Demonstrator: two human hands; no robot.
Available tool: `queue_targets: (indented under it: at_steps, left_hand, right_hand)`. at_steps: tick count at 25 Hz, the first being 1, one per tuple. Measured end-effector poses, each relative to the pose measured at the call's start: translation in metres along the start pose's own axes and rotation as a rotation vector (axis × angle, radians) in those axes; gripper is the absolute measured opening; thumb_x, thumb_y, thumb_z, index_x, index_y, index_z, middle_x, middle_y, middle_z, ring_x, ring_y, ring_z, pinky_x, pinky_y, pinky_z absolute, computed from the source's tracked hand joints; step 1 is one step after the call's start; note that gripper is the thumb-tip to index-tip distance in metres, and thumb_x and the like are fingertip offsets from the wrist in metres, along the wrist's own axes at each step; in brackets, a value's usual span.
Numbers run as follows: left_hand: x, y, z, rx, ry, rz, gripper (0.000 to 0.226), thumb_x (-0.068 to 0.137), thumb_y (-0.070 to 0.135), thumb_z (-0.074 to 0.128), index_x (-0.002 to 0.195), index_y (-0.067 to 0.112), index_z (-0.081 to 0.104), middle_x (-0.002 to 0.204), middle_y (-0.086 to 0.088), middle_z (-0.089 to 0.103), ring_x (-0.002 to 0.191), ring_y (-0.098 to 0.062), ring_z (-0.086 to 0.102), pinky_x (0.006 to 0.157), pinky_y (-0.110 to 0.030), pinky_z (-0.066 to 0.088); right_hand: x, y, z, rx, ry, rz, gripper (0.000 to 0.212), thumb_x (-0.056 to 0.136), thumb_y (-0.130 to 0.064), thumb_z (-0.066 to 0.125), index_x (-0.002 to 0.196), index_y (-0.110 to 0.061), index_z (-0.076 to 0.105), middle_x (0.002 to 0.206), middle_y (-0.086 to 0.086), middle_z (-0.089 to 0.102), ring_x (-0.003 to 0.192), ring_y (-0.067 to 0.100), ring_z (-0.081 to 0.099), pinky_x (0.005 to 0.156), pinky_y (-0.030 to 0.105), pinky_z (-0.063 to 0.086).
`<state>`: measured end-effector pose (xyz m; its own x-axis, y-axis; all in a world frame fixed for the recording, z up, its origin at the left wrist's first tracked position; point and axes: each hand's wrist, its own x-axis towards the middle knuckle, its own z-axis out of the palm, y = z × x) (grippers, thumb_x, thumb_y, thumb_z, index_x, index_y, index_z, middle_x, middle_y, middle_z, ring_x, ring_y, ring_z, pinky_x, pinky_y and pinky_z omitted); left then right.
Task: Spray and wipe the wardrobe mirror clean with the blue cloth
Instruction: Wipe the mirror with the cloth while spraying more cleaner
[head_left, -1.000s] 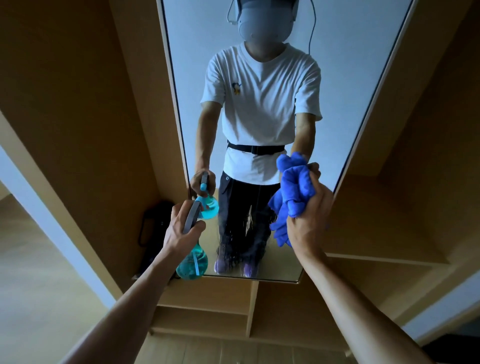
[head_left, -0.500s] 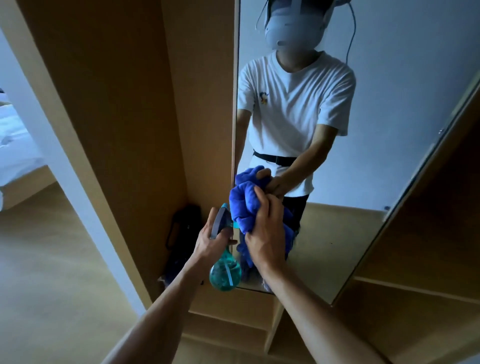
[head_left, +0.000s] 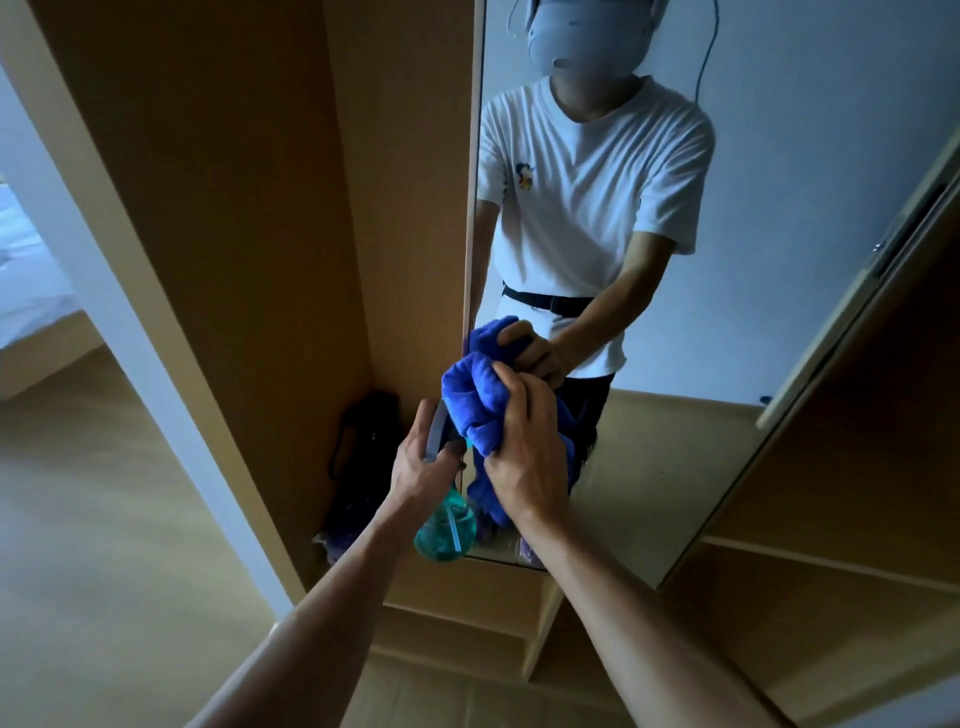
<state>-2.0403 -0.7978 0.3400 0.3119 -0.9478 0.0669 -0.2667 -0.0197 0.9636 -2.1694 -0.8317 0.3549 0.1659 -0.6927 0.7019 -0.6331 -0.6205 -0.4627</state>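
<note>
Wiping seems to be the step in hand. The spray bottle is gripped at its neck by the left hand, just beside the right hand. The blue cloth is bunched in the right hand's curled fingers and seemingly pressed to the mirror beyond. A sweep across the glass is probably called for next.

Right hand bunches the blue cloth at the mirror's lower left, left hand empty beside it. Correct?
Not quite: in the head view the left hand grips a teal spray bottle rather than being empty. The right hand does bunch the blue cloth at the lower left of the mirror.
</note>
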Motion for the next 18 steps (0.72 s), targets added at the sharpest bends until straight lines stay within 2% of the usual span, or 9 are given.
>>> queue_targets:
  at_steps: [2, 4, 6, 9, 13, 16, 18]
  left_hand:
    - [0.0, -0.001, 0.006, 0.012, 0.036, 0.025, 0.025, 0.084, 0.025, 0.056, 0.108, 0.033, 0.055, 0.09, -0.002, 0.063, 0.08, -0.029, 0.068, 0.076, -0.054, 0.06]
    - [0.0, -0.002, 0.012, 0.056, 0.091, 0.031, 0.02, 0.09, 0.015, 0.057, 0.097, 0.032, 0.051, 0.083, -0.003, 0.059, 0.065, -0.01, 0.065, 0.065, -0.039, 0.06]
    - [0.002, -0.009, 0.02, 0.113, 0.143, 0.048, 0.02, 0.093, 0.009, 0.057, 0.109, 0.021, 0.053, 0.093, -0.011, 0.062, 0.06, -0.001, 0.065, 0.056, -0.026, 0.055]
    - [0.002, -0.02, 0.026, 0.127, 0.169, 0.019, 0.039, 0.095, 0.012, 0.058, 0.132, 0.015, 0.048, 0.115, -0.021, 0.062, 0.063, 0.0, 0.069, 0.051, -0.016, 0.052]
    - [-0.007, -0.017, 0.03, 0.135, 0.173, 0.006, 0.047, 0.098, 0.013, 0.057, 0.143, 0.011, 0.044, 0.127, -0.027, 0.057, 0.063, 0.01, 0.064, 0.048, -0.009, 0.048]
    - [-0.015, -0.017, 0.031, 0.137, 0.173, 0.003, 0.042, 0.098, 0.013, 0.058, 0.138, 0.015, 0.045, 0.117, -0.021, 0.061, 0.062, 0.003, 0.067, 0.053, -0.016, 0.055]
    - [-0.02, -0.016, 0.034, 0.13, 0.164, 0.006, 0.033, 0.096, 0.012, 0.059, 0.127, 0.019, 0.048, 0.103, -0.013, 0.063, 0.066, -0.005, 0.069, 0.068, -0.041, 0.065]
  right_hand:
    - [-0.004, 0.014, -0.017, -0.043, 0.053, 0.004, 0.059, 0.084, -0.016, 0.062, 0.14, -0.015, 0.045, 0.13, 0.006, 0.05, 0.117, 0.03, 0.058, 0.089, 0.034, 0.054]
    - [-0.007, 0.031, -0.036, -0.053, 0.071, 0.037, 0.055, 0.086, -0.021, 0.054, 0.139, -0.013, 0.048, 0.13, 0.008, 0.053, 0.12, 0.029, 0.057, 0.092, 0.029, 0.05]
    - [-0.011, 0.048, -0.055, -0.041, 0.079, 0.099, 0.054, 0.086, -0.016, 0.058, 0.139, -0.015, 0.048, 0.131, 0.008, 0.053, 0.121, 0.028, 0.055, 0.093, 0.027, 0.048]
    - [-0.019, 0.063, -0.08, -0.032, 0.087, 0.172, 0.056, 0.088, -0.007, 0.066, 0.139, -0.018, 0.048, 0.132, 0.005, 0.051, 0.122, 0.026, 0.054, 0.089, 0.034, 0.052]
    - [-0.022, 0.099, -0.107, -0.023, 0.082, 0.251, 0.042, 0.088, -0.011, 0.052, 0.13, -0.017, 0.053, 0.125, 0.004, 0.055, 0.114, 0.021, 0.056, 0.082, 0.035, 0.055]
    - [-0.021, 0.123, -0.127, -0.054, 0.102, 0.297, 0.031, 0.086, -0.022, 0.042, 0.113, -0.018, 0.058, 0.104, 0.0, 0.063, 0.095, 0.021, 0.064, 0.067, 0.04, 0.056]
    - [-0.023, 0.135, -0.143, -0.042, 0.163, 0.32, 0.016, 0.095, -0.02, 0.045, 0.102, -0.021, 0.058, 0.09, 0.003, 0.063, 0.083, 0.019, 0.063, 0.061, 0.042, 0.052]
